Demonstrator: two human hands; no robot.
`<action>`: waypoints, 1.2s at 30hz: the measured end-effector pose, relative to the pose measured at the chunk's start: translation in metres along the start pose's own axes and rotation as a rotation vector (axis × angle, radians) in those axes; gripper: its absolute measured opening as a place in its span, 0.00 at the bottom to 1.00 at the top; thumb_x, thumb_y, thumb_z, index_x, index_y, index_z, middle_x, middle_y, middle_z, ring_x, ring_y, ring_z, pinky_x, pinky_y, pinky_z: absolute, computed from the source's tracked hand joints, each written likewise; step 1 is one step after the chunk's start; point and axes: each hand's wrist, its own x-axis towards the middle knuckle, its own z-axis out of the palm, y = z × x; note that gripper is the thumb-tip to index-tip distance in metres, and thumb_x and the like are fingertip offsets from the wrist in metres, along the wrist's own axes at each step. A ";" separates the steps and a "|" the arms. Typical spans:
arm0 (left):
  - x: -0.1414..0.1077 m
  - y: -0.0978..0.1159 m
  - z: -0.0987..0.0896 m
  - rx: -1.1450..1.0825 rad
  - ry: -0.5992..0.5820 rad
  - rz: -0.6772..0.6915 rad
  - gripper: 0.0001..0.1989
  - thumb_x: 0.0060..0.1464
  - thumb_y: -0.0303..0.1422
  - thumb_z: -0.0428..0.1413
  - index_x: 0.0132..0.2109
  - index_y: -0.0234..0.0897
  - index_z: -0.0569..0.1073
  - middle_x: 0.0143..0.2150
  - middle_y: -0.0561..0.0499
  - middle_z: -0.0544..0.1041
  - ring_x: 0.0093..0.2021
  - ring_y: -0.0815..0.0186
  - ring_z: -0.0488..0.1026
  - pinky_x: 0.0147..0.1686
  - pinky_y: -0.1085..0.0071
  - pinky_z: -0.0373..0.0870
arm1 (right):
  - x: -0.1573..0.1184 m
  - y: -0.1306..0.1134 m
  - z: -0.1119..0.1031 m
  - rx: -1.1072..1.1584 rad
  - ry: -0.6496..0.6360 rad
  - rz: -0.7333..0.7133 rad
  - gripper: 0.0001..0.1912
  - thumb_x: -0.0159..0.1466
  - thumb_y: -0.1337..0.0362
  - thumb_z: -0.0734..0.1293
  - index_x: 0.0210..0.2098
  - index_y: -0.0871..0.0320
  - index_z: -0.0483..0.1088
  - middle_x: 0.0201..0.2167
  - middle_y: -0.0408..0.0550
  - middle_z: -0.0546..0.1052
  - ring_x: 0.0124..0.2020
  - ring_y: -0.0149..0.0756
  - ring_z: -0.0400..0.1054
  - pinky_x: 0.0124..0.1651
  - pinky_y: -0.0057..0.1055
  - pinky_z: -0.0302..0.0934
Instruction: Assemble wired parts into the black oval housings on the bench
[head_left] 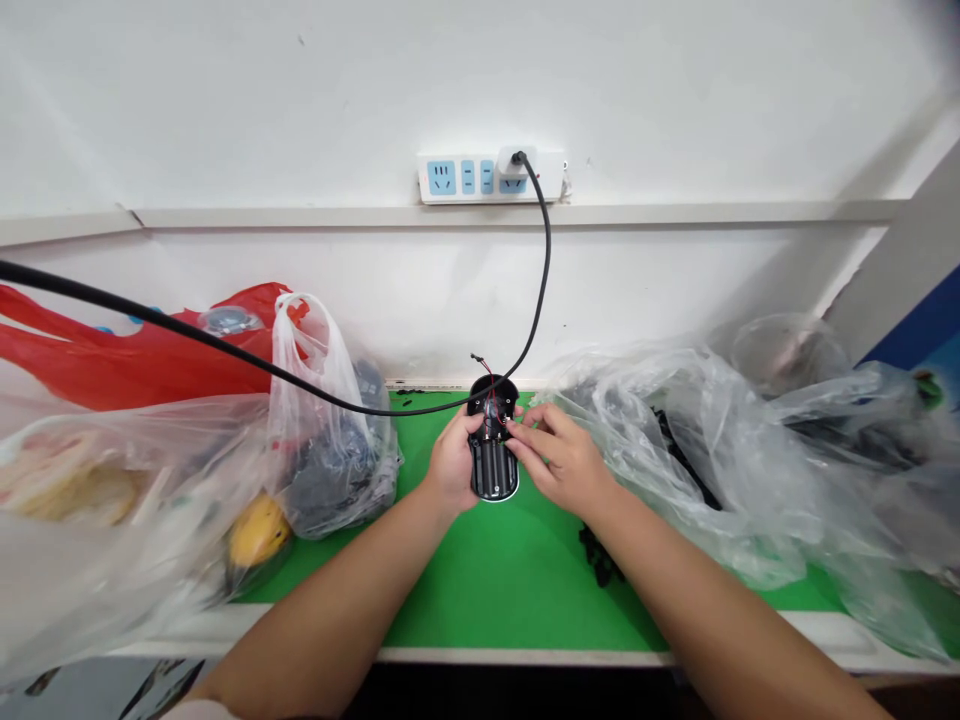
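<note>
In the middle of the head view is a black oblong plastic housing (495, 472) with rounded ends and a pale lower rim. Thin red and black wires (491, 378) rise out of its upper part to a small dark connector. My left hand (452, 462) is closed around the housing's left side, thumb over the edge. At its right side, my right hand (561, 455) has thumb and fingers pinched near the inner wires. Whatever lies between those fingertips is too small to make out.
A black cable (546, 250) runs from the wall power strip (457, 180) across and above the housing. Clear plastic bags (720, 450) lie to the right, near small black parts (598, 556). At left are a tied bag (337, 460), a red bag (150, 355) and a yellow object (259, 532).
</note>
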 end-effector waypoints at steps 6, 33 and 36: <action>-0.001 -0.003 0.000 0.084 0.065 0.105 0.15 0.48 0.32 0.56 0.44 0.33 0.72 0.40 0.47 0.78 0.43 0.60 0.75 0.46 0.65 0.69 | 0.003 -0.012 -0.001 0.047 -0.040 0.102 0.13 0.64 0.62 0.61 0.44 0.57 0.74 0.38 0.52 0.69 0.41 0.32 0.66 0.44 0.31 0.67; -0.003 0.003 0.000 0.283 0.039 -0.069 0.15 0.44 0.32 0.62 0.38 0.32 0.67 0.31 0.47 0.75 0.31 0.57 0.77 0.30 0.65 0.73 | 0.012 -0.001 -0.009 0.304 0.359 0.377 0.15 0.66 0.62 0.58 0.30 0.62 0.72 0.28 0.49 0.69 0.32 0.28 0.65 0.36 0.29 0.64; -0.003 -0.002 0.001 0.390 0.033 -0.072 0.18 0.42 0.31 0.63 0.41 0.35 0.66 0.28 0.51 0.74 0.26 0.58 0.75 0.27 0.63 0.72 | 0.010 0.001 -0.009 0.294 0.354 0.334 0.11 0.64 0.62 0.61 0.38 0.61 0.72 0.34 0.50 0.69 0.34 0.28 0.65 0.34 0.27 0.64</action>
